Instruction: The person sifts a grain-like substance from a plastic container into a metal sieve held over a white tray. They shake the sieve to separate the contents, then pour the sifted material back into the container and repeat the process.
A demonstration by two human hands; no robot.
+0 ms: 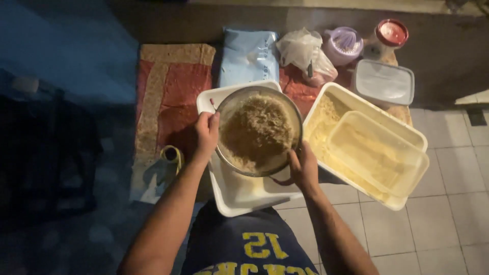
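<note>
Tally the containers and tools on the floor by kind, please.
Round sieve, held by left hand and right hand: 1
White trays: 2
Clear tubs: 2
Purple juicer: 1
Red-lidded jar: 1
Total: 7

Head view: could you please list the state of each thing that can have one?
Round sieve: gripped at its rim by both hands, holding brownish grains, over the white tray.
Left hand: closed on the rim.
Right hand: closed on the rim.
Cream tub: open, smaller tub inside.
Clear box: lidded.
Red-lidded jar: closed.
</note>
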